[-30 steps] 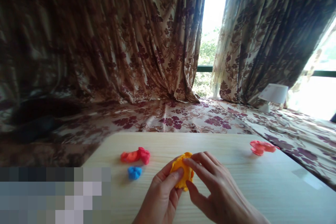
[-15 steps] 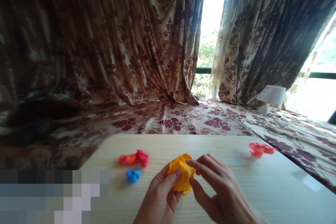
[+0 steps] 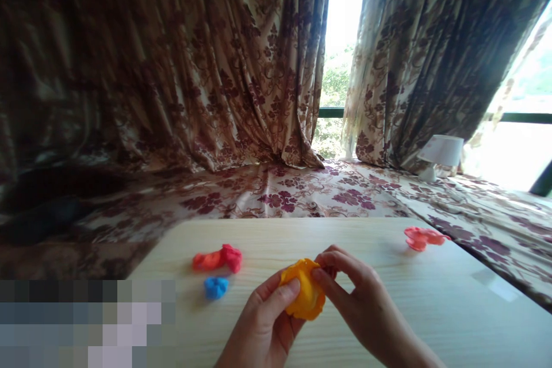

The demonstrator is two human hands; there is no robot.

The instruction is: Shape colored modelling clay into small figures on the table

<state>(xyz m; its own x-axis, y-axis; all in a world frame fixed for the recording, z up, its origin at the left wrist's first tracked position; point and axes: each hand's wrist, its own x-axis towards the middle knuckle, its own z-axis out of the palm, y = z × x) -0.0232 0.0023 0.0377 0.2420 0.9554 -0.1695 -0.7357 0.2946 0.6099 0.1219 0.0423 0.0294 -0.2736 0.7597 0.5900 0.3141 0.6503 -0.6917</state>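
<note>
Pinching rim of yellow piece [image 3: 309, 297]: step in hand, by judgement edge-working, one spot at a time.

Item 1: yellow piece, qty 1; soft-looking, flattened, wavy rim. Loc.: btwn both hands, front ctr, over near part of bench [image 3: 431, 299]; contact w/ bench below, can't tell.
Orient.: broad face up & twd viewer, tilted; no distinct front end, hence no clear pointing dir. Outline approx. round; long axis slight, if any, upper L to lower R (low conf., ht. squeezed).

Item 2: L hand [image 3: 267, 317], thumb on top face at L side, fingers beneath; piece clamped btwn.

Item 3: R hand [image 3: 363, 286], thumb & fingertips pinching upper-R rim; some fingers partly hidden.

Next move (judgement): further pinching would call for L hand holding steady w/ light thumb pressure, R hand re-gripping adjacent rim; too hard a squeeze cd. tear or thin edge.

Nearby, on bench, apart from hands: red piece [image 3: 218, 258], two-toned, lying crosswise, L of ctr; blue piece [image 3: 216, 288], compact, just in front of it; pink piece [image 3: 422, 238], far R, nr. edge.

Backgd.: white lamp [image 3: 444, 150], R; patterned curtain [image 3: 259, 69], rear.
</note>
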